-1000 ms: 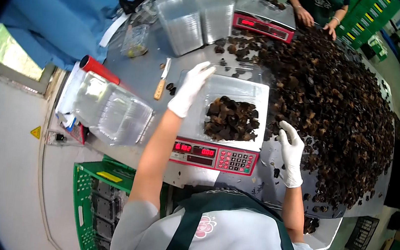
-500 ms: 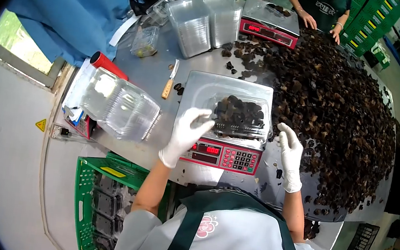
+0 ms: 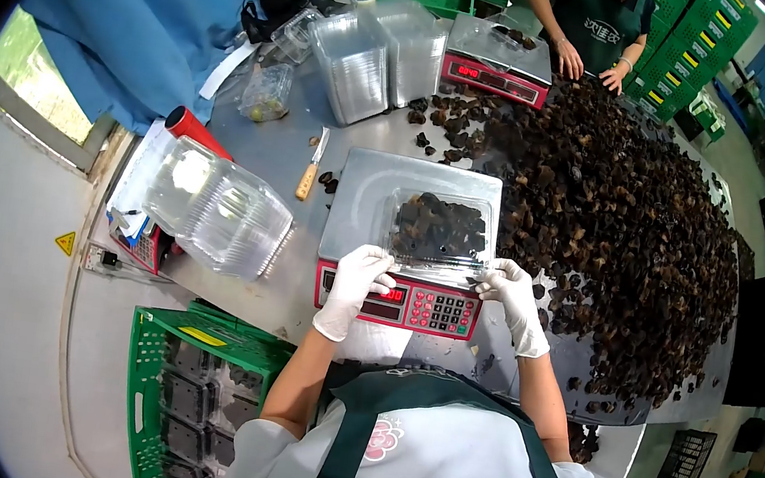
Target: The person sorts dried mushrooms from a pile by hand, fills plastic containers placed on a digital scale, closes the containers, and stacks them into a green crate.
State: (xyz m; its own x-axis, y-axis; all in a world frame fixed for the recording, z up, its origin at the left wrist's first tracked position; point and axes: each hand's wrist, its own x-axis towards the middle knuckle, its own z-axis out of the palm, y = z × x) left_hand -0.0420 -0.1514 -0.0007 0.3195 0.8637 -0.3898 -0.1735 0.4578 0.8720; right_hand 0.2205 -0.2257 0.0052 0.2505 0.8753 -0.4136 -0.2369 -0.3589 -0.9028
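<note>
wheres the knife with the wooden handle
In the head view, the knife lies on the table just left of the nearer scale, beside some small dark pieces.

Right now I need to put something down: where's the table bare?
One bare patch of table lies between the knife, small clear box and left stack; a narrow strip lies between the scale and far stacks. The right side is crowded with the dark heap.

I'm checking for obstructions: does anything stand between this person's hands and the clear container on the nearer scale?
Nothing visible does. The left hand and right hand are at the near corners of the clear container, with no object between. The knife lies left of the scale.
</note>
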